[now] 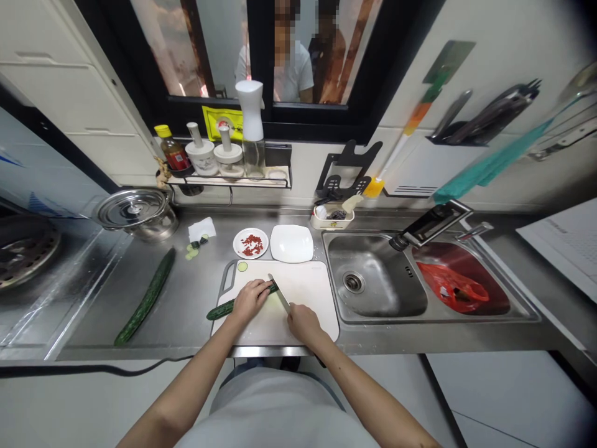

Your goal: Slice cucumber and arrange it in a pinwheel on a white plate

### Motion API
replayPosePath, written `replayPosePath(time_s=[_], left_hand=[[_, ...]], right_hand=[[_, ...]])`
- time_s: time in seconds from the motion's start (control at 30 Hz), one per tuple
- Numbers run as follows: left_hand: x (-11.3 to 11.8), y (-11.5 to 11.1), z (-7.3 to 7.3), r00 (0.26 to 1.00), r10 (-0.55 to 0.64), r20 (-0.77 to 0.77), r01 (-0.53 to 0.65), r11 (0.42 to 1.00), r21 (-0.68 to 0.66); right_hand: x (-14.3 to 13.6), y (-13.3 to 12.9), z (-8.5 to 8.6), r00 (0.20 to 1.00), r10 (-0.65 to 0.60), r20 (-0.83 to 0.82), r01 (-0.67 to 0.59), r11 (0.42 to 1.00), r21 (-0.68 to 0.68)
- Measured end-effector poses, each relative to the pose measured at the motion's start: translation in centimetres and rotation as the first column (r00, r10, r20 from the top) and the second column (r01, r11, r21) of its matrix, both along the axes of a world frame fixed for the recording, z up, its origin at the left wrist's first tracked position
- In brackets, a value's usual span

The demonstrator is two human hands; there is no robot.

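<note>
My left hand [252,300] is closed over a dark green cucumber [221,310] and presses it on the white cutting board [303,274]. In my right hand [304,322] is a kitchen knife [282,297], its blade slanting up and left against the cucumber's cut end. The handle is mostly hidden by my fingers. A pale cucumber slice [242,266] lies at the board's upper left. Behind the board stand a small white plate [236,242] with chopped red pieces and a white square plate [291,242].
Another cucumber [145,300] lies on the steel counter at left, near a lidded pot [140,211] and scraps on a tissue [202,229]. A double sink [377,308] with a faucet [431,225] adjoins the board's right side. Bottles [177,149] stand on a rack behind.
</note>
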State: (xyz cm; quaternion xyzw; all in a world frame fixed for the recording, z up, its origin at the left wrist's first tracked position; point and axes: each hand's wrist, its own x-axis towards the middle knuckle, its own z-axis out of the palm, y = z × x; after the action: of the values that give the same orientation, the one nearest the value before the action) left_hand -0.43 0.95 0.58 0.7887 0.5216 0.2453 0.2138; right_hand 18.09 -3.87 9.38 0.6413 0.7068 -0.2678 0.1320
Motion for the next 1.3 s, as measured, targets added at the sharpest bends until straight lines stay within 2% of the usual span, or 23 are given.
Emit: replayPosePath(time_s=[0.3,0.63,1.3], left_hand=[[0.0,0.0,-0.1,1.000,-0.006,-0.004,0.006,1.000,-0.004],[-0.2,0.3,-1.1,1.000,-0.016,-0.007,0.016,1.000,0.009],[-0.2,0.1,-0.6,1.000,-0.002,0.003,0.002,1.000,-0.005]], right_hand=[[-0.6,0.9,-1.3,1.000,0.004,-0.025,-0.003,0.999,0.037],[-1.0,1.5,-2.7,1.000,0.001,-0.029,0.001,0.998,0.062],[-2.2,1.7,-3.2,0.999,-0.043,-0.022,0.045,0.994,0.098]])
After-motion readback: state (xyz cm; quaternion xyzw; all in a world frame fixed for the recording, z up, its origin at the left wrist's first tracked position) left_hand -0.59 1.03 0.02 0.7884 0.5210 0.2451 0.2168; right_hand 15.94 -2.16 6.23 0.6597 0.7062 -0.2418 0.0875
